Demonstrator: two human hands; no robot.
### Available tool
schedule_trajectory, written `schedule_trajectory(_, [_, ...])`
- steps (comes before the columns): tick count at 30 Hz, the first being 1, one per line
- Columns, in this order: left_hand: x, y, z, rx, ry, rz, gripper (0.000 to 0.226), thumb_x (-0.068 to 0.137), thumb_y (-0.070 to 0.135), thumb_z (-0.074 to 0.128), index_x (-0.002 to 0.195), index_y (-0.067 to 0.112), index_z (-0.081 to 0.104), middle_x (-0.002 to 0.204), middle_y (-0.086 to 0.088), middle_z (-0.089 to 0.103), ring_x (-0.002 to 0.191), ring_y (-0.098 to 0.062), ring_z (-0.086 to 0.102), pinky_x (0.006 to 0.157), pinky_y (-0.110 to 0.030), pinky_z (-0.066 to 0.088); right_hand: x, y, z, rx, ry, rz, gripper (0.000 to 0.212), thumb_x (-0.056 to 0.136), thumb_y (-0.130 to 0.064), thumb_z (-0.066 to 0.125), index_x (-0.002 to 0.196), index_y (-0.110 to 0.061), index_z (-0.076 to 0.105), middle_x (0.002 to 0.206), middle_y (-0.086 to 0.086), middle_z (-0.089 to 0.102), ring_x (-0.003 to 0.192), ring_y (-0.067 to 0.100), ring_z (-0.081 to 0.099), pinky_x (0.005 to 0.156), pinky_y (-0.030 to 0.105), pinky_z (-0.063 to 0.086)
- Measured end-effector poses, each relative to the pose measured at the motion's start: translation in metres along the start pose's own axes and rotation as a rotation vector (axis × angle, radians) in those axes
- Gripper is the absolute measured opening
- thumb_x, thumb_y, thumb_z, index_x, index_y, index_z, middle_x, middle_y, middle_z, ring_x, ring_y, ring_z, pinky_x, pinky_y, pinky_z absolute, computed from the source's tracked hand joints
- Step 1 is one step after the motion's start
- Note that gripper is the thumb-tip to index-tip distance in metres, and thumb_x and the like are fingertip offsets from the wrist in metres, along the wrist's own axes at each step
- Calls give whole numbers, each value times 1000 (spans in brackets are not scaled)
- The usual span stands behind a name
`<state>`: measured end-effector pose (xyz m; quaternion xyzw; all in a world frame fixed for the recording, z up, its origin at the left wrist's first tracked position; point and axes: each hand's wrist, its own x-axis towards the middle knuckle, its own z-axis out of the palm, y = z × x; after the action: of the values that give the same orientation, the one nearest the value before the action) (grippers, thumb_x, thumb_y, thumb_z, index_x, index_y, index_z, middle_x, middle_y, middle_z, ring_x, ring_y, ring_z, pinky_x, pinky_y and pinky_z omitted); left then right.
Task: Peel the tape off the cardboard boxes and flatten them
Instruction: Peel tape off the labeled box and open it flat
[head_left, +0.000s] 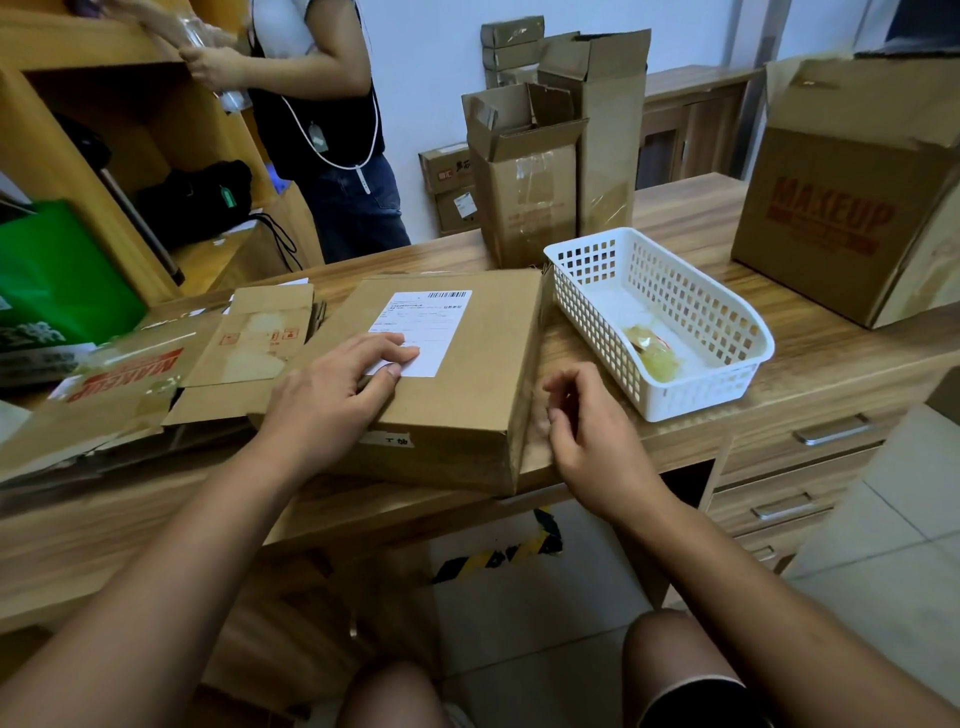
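A closed brown cardboard box (467, 374) with a white shipping label (426, 327) lies on the wooden desk (779, 374) in front of me. My left hand (337, 389) presses flat on its top, fingers spread over the label's near corner. My right hand (587, 426) is at the box's right side, thumb and fingers pinched at clear tape (535, 415) on that face. Flattened cardboard boxes (156, 374) lie to the left of the box.
A white plastic basket (727, 332) holding balled-up tape (649, 353) sits right of the box. Open upright boxes (530, 187) stand behind; a large MAKEUP box (841, 208) is at far right. A person (322, 104) stands behind the desk. Drawers (810, 457) are under the right side.
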<state>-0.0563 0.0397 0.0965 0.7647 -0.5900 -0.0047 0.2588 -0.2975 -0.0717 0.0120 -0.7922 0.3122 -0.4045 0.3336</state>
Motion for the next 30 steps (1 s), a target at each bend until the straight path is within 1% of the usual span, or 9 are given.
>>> schedule_trajectory(4, [1, 1, 0, 14, -8, -8, 40, 90, 58, 34, 121, 51, 58, 138, 34, 49, 123, -4, 51, 91, -43, 47, 6, -1, -2, -14, 21, -5, 36, 96, -8, 59, 130, -17, 51, 99, -8, 52, 90, 2, 55, 79, 10, 43])
schedule_trajectory(6, [0, 2, -1, 10, -12, -10, 41, 90, 58, 34, 122, 51, 58, 139, 34, 49, 124, -5, 50, 92, -44, 47, 10, -2, 1, -43, 23, -2, 35, 97, -14, 63, 131, -16, 55, 102, -7, 49, 89, 2, 54, 79, 14, 46])
schedule_trajectory(8, [0, 2, -1, 6, -9, -11, 40, 90, 58, 34, 121, 52, 58, 138, 34, 49, 123, -6, 51, 93, -45, 47, 13, -1, 4, -79, 64, 0, 26, 96, -18, 65, 123, -17, 64, 100, -7, 49, 87, 2, 55, 78, 16, 48])
schedule_trajectory(12, [0, 4, -1, 7, 9, -27, 38, 89, 57, 35, 119, 53, 59, 137, 34, 50, 120, -6, 53, 91, -44, 47, 7, 1, 5, -101, 184, -21, 6, 95, -15, 68, 98, -14, 73, 91, -11, 48, 83, -4, 53, 73, 7, 41])
schedule_trajectory(17, [0, 7, 1, 25, 40, -39, 37, 90, 56, 35, 117, 51, 61, 136, 33, 52, 119, -5, 54, 87, -40, 48, -16, 4, 10, -86, 209, -67, 7, 96, -15, 66, 98, -11, 71, 97, -5, 48, 84, 9, 56, 70, 38, 57])
schedule_trajectory(20, [1, 7, 1, 35, 45, -35, 33, 94, 53, 38, 116, 50, 61, 135, 32, 53, 119, -6, 54, 87, -40, 48, -32, -1, 11, -84, 243, -82, 6, 95, -12, 66, 96, -10, 72, 103, -3, 49, 92, 7, 55, 77, 32, 57])
schedule_trajectory(24, [2, 6, 3, 46, 59, -43, 23, 101, 44, 46, 116, 49, 62, 135, 31, 54, 118, -8, 55, 88, -40, 47, -53, -15, 7, -48, 250, -113, 6, 91, -5, 69, 86, -8, 69, 115, 1, 56, 113, 2, 56, 87, 7, 44])
schedule_trajectory(27, [1, 8, 2, 44, 72, -56, 22, 101, 45, 46, 115, 50, 62, 135, 31, 54, 117, -10, 56, 87, -39, 47, -53, -19, 5, 28, 239, -81, 13, 87, -3, 72, 79, -10, 65, 115, -2, 66, 113, 4, 62, 82, 12, 50])
schedule_trajectory(30, [2, 11, 3, 86, 58, -65, 31, 98, 55, 37, 117, 48, 59, 138, 27, 53, 117, -14, 56, 82, -38, 45, -40, -19, 2, 133, 210, 67, 15, 87, -13, 76, 82, -13, 63, 110, -10, 68, 100, 3, 68, 82, 22, 58])
